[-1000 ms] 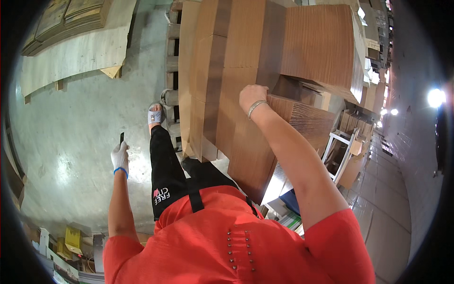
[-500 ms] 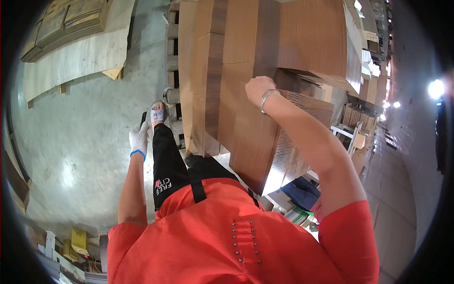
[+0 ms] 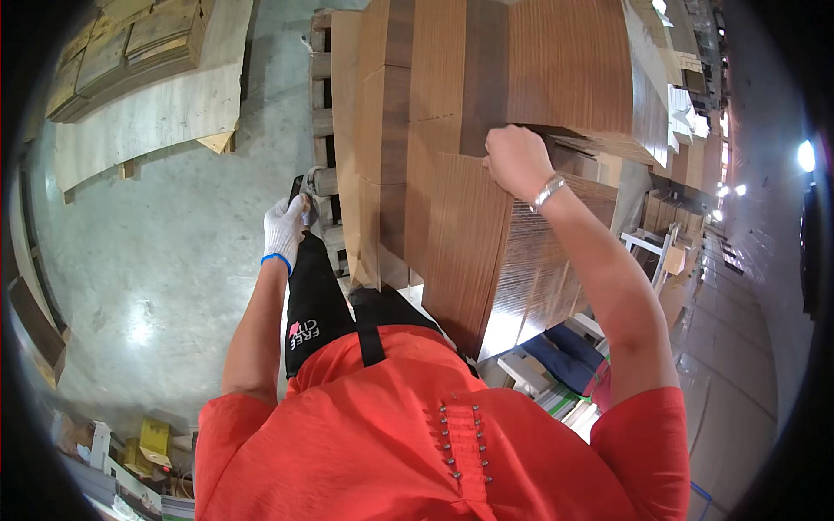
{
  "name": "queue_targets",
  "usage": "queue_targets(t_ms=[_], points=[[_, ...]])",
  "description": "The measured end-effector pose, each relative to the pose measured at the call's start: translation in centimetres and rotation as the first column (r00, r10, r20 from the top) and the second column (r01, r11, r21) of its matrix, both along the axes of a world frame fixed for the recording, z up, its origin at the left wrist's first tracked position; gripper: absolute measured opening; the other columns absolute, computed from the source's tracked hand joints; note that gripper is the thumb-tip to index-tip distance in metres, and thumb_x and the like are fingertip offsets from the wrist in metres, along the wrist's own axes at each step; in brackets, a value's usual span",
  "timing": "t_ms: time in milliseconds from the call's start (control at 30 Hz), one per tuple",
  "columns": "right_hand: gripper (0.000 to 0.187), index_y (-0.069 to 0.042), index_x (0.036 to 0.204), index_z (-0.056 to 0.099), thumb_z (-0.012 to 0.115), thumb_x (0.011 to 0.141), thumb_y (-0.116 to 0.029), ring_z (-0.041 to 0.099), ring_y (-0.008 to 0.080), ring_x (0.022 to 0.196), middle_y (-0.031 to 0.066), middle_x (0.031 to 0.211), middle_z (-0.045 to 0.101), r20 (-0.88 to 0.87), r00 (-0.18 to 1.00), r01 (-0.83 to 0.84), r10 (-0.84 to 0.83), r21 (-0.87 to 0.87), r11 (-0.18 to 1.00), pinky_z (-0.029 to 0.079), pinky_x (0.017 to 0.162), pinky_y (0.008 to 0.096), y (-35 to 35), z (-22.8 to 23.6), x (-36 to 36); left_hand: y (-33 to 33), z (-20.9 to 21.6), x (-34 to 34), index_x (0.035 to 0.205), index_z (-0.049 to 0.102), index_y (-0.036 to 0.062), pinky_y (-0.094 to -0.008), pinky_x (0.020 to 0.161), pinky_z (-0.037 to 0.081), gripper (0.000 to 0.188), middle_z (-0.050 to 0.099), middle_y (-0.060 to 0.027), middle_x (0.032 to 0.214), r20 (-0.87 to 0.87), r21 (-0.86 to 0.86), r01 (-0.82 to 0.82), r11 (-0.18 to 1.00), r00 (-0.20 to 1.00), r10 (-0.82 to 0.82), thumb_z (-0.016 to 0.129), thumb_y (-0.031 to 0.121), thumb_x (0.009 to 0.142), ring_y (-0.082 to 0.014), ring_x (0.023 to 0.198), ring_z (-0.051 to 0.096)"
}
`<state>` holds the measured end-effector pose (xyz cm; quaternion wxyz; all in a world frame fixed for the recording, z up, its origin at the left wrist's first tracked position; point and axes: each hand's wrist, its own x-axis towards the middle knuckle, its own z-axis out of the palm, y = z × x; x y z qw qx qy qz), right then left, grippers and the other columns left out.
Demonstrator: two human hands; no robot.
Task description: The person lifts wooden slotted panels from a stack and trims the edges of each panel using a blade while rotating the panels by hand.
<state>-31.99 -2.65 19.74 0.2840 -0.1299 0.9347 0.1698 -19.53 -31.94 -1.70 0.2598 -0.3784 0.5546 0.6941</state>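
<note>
My left hand (image 3: 285, 227), in a white knit glove with a blue cuff, is closed around a slim dark object (image 3: 296, 185); its kind does not show. It is held over my left leg, beside a wooden pallet (image 3: 321, 122). My bare right hand (image 3: 519, 163), with a silver bracelet at the wrist, is closed in a fist at the upper edge of a stack of flat brown cardboard (image 3: 460, 247). Whatever the curled fingers hold, if anything, is hidden. The stack's ridged side (image 3: 543, 260) lies below my forearm.
More tall cardboard stacks (image 3: 569, 65) stand beyond my right hand. At the far left, wooden boards (image 3: 161, 43) lie on a plywood sheet (image 3: 156, 122). Yellow bins (image 3: 156, 441) are at the lower left. A white metal frame (image 3: 647, 247) stands to the right.
My right hand has moved right along the upper edge of the cardboard. My left hand, with the dark object, has come up and right toward the pallet.
</note>
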Motion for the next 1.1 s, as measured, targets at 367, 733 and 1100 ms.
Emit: queue_targets(t_ms=[367, 733, 1100], points=[[0.013, 0.003, 0.083, 0.071, 0.075, 0.074, -0.007, 0.073, 0.0276, 0.080, 0.0172, 0.081, 0.072, 0.387, 0.890, 0.220, -0.242, 0.101, 0.970, 0.057, 0.069, 0.0384, -0.3, -2.4, -5.0, 0.2, 1.2, 0.5, 0.083, 0.064, 0.0072, -0.0244, 0.046, 0.026, 0.030, 0.042, 0.0056, 0.062, -0.012, -0.007, -0.014, 1.000, 1.000, 0.014, 0.062, 0.035, 0.094, -0.0062, 0.051, 0.035], [0.023, 0.006, 0.075, 0.069, 0.075, 0.077, -0.016, 0.069, 0.0267, 0.068, 0.0184, 0.074, 0.070, 0.423, 0.859, 0.338, -0.288, -0.045, 0.940, 0.053, 0.068, 0.0359, 0.0, -0.1, -4.8, 3.3, 1.8, -0.1, 0.090, 0.058, 0.0042, -0.0271, 0.043, 0.031, 0.025, 0.046, -0.0009, 0.053, -0.186, 0.060, -0.013, 0.998, 0.982, 0.024, 0.045, 0.023, 0.101, -0.0102, 0.044, 0.040], [0.047, -0.001, 0.077, 0.069, 0.048, 0.099, -0.037, 0.062, 0.0381, 0.071, 0.0195, 0.073, 0.066, -0.099, 0.870, 0.360, -0.484, -0.543, 0.759, 0.048, 0.066, 0.0437, 7.3, -0.6, 3.6, 14.0, 10.7, -3.6, 0.127, 0.052, 0.0026, -0.0343, 0.064, 0.051, 0.032, 0.061, -0.0106, 0.068, -0.482, 0.043, 0.312, 0.949, 0.839, -0.254, 0.041, 0.010, 0.098, -0.0172, 0.064, 0.062]])
